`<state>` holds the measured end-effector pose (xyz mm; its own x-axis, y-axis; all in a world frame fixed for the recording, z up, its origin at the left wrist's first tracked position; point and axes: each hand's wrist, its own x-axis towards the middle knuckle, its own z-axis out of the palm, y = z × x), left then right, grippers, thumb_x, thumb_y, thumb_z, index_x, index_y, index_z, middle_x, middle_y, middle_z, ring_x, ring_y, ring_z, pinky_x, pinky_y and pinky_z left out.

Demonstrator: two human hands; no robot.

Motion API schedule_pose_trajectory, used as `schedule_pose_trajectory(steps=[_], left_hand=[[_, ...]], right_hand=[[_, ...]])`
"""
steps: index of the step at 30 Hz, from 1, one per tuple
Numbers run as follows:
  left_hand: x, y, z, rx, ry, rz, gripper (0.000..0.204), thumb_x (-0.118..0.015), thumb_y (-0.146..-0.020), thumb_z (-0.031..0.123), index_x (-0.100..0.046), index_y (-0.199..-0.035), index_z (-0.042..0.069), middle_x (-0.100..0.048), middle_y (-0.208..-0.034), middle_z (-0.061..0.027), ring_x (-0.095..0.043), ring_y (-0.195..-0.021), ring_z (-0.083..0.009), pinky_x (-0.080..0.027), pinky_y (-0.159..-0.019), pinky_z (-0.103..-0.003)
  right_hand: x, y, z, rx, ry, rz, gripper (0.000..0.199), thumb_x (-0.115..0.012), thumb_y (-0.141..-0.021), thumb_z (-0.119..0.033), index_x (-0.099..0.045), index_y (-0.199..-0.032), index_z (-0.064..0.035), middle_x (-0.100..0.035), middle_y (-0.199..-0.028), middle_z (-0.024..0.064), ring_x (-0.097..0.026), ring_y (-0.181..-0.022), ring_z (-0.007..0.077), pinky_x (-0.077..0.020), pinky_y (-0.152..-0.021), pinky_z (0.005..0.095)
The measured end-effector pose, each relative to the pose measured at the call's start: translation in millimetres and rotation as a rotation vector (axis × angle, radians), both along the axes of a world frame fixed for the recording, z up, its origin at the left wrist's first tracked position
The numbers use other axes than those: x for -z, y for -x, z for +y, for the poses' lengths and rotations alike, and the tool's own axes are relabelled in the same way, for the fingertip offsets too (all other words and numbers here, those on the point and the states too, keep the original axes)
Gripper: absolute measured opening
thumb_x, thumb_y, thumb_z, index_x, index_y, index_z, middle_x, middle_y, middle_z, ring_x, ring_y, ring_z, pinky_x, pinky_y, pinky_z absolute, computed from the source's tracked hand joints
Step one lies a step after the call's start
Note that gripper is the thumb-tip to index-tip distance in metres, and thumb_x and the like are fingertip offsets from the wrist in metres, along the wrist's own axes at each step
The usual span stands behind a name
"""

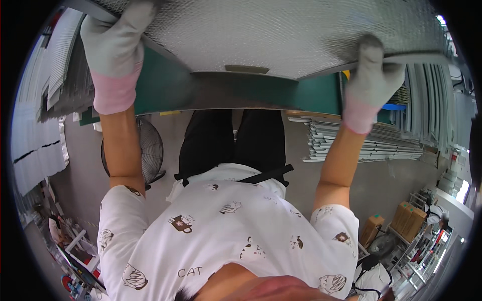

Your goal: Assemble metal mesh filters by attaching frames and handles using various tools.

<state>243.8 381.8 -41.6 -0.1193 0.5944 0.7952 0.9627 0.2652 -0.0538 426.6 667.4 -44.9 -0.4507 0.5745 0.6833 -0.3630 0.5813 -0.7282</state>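
Observation:
A wide silvery mesh panel (pixel 261 37) with thin grey edges spans the top of the view, over the green tabletop (pixel 165 88). My left hand (pixel 114 47), in a grey glove with a pink cuff, grips the panel's left side with the thumb over its face. At the right side, my right hand (pixel 374 80) wears the same kind of glove. Its dark-tipped thumb presses on the mesh, and the other fingers are partly hidden at the edge. A small dark slot or tab (pixel 247 69) shows near the panel's closest edge.
Stacked mesh sheets (pixel 63 65) stand left of the table. Grey strips (pixel 427 100) line its right side, with long metal profiles (pixel 351 143) below. A black floor fan (pixel 145 150) is by my left arm. Cardboard boxes (pixel 407 220) sit at the lower right.

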Motion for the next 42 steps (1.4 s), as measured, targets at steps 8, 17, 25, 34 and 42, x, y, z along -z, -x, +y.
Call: schedule_pose_trajectory(steps=[8, 17, 25, 34, 42], left_hand=[[29, -1, 6, 0.359, -0.602, -1.004, 0.061, -0.076, -0.080, 0.030, -0.050, -0.124, -0.002, -0.063, -0.104, -0.0033, -0.057, -0.085, -0.0077, -0.045, -0.074, -0.022], [104, -11, 23, 0.045, 0.043, -1.294, 0.041, -0.083, -0.066, 0.010, -0.065, -0.101, -0.002, -0.067, -0.094, -0.0096, -0.064, -0.086, -0.0165, -0.052, -0.078, -0.030], [125, -8, 20, -0.030, 0.179, -1.388, 0.050, -0.083, -0.065, 0.012, -0.061, -0.107, -0.005, -0.067, -0.098, -0.0104, -0.062, -0.094, -0.0196, -0.049, -0.085, -0.029], [123, -7, 15, 0.010, 0.315, -1.248, 0.036, -0.079, -0.071, 0.012, -0.066, -0.103, 0.001, -0.068, -0.095, -0.0097, -0.062, -0.089, -0.0180, -0.050, -0.081, -0.030], [120, -10, 14, 0.023, 0.366, -1.277, 0.032, -0.077, -0.073, 0.013, -0.067, -0.101, 0.000, -0.069, -0.093, -0.0090, -0.063, -0.087, -0.0163, -0.050, -0.079, -0.030]], right_hand=[[19, 8, 8, -0.315, 0.267, 0.100, 0.026, -0.074, -0.082, -0.015, -0.059, -0.095, 0.0014, -0.059, -0.083, -0.0007, -0.050, -0.073, 0.0065, -0.0417, -0.070, 0.0223], [140, 6, -11, -0.145, 0.262, -0.469, 0.065, -0.085, -0.061, -0.017, -0.047, -0.107, 0.0091, -0.063, -0.095, 0.0184, -0.061, -0.085, 0.0239, -0.0504, -0.079, 0.0339], [150, 7, -17, 0.158, 0.108, -0.711, 0.078, -0.089, -0.054, -0.023, -0.040, -0.105, 0.0098, -0.058, -0.093, 0.0238, -0.060, -0.087, 0.0378, -0.0493, -0.079, 0.0411], [123, -6, -8, -0.194, 0.286, -0.686, 0.061, -0.083, -0.066, -0.013, -0.048, -0.113, 0.0030, -0.062, -0.102, 0.0159, -0.061, -0.093, 0.0253, -0.0503, -0.081, 0.0362], [-28, 28, 10, -0.173, 0.022, -0.068, 0.027, -0.061, -0.090, -0.017, -0.056, -0.111, -0.0014, -0.060, -0.099, 0.0034, -0.058, -0.085, 0.0121, -0.0466, -0.076, 0.0256]])
